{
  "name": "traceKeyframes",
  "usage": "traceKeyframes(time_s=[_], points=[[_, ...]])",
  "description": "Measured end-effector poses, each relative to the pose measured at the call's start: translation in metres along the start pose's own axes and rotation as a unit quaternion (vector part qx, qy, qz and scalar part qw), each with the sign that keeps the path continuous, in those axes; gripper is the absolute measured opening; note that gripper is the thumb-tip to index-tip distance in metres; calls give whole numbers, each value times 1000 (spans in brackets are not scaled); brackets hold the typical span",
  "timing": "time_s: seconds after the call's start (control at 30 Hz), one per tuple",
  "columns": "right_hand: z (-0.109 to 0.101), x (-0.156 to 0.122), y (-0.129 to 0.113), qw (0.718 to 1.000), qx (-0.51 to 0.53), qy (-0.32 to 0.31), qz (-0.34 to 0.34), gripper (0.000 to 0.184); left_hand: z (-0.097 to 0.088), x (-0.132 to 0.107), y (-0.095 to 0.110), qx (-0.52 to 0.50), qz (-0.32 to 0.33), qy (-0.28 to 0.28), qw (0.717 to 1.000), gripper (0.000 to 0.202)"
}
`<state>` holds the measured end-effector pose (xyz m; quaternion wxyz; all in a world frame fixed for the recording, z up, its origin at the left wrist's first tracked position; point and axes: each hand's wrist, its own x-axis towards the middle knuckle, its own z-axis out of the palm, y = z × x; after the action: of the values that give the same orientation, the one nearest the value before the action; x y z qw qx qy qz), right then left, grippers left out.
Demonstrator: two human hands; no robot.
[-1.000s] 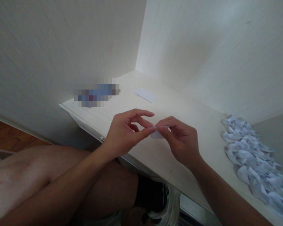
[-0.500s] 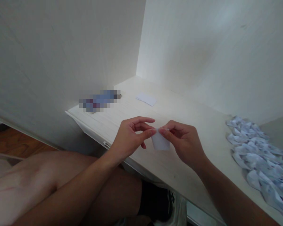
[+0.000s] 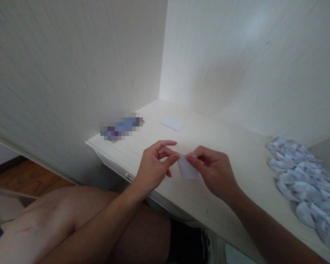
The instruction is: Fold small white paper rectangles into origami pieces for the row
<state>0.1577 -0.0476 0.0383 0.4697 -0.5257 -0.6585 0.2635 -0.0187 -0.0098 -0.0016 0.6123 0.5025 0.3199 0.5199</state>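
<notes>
A small white slip of paper [image 3: 187, 169] hangs just above the pale wooden desk [image 3: 236, 161], held by its top edge. My left hand [image 3: 155, 167] pinches its left corner between thumb and forefinger, the other fingers curled loosely. My right hand [image 3: 214, 172] pinches its right corner in the same way. The two hands nearly touch above the paper.
A heap of several folded white paper pieces [image 3: 302, 183] lies at the desk's right end. A flat white paper rectangle [image 3: 171, 123] rests near the back corner, with a blurred blue object [image 3: 121, 127] to its left. White walls close in behind and left. My bare knee [image 3: 71, 216] is below the desk edge.
The paper, seen edge-on and folded a second ago, now hangs open below my fingers. The view has shifted so the hands and desk sit a little lower in the frame.
</notes>
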Motion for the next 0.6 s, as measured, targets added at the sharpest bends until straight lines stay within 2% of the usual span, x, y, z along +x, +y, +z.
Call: traceKeyframes(time_s=[0.27, 0.6], points=[[5, 0, 1, 1000, -12, -18, 4, 21, 2, -5, 1, 13, 21, -1, 1000, 47], [4, -3, -2, 998, -62, 5, -30, 18, 6, -6, 4, 45, 7, 15, 999, 51]])
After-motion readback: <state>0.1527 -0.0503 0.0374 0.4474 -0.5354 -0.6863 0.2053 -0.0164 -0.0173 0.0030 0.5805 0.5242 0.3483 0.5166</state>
